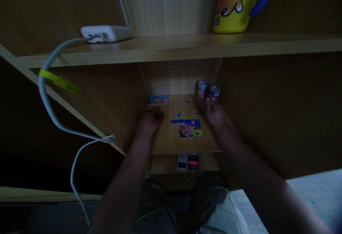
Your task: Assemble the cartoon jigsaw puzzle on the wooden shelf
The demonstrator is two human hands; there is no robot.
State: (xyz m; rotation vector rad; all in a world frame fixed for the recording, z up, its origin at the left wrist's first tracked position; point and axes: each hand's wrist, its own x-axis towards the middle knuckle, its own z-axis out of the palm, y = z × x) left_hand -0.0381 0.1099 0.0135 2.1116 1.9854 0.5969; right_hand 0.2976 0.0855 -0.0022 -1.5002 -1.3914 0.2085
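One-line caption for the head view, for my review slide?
A left hand and right hand flank a partly assembled cartoon puzzle, with loose pieces scattered beyond it.

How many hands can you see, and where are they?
2. The left hand is over the shelf, to the left of the puzzle; the right hand is to its right. No other hands show.

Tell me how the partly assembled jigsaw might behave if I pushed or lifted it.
The jigsaw looks thin and flat, so it would probably slide across the wooden surface, not roll. It looks jagged at left, suggesting interlocked joints, so it may sag or split if lifted from one side. The narrow strip jutting from its upper left seems likeliest to detach.
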